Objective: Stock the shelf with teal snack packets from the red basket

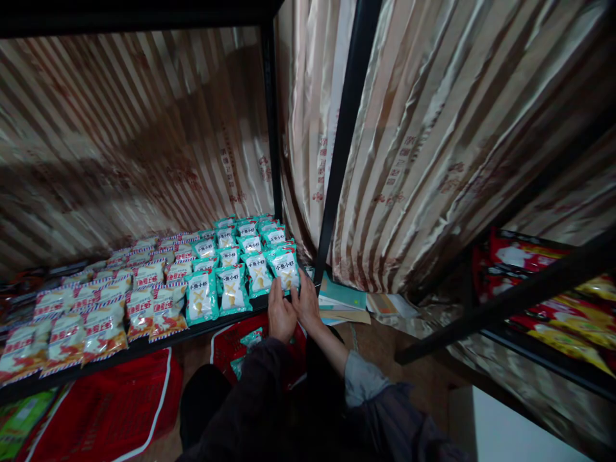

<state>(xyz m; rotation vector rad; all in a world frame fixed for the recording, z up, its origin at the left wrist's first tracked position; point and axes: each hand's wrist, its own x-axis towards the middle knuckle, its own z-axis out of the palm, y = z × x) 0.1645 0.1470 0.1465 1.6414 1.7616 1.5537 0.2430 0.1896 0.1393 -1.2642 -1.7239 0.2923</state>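
Observation:
Both my hands are at the right end of the black shelf, at the lower edge of a teal-and-white snack packet in the front row. My left hand touches the packet's bottom from below, and my right hand is at its lower right corner. The fingers of both hands are closed against the packet. Rows of similar teal packets stand to the left and behind it. A red basket with a few teal packets inside sits below my hands, partly hidden by my forearms.
White-and-orange packets fill the shelf further left. Another red basket lies below it at the left. A black post rises just right of my hands, with papers at its foot. Red and yellow packets lie on a right-hand shelf.

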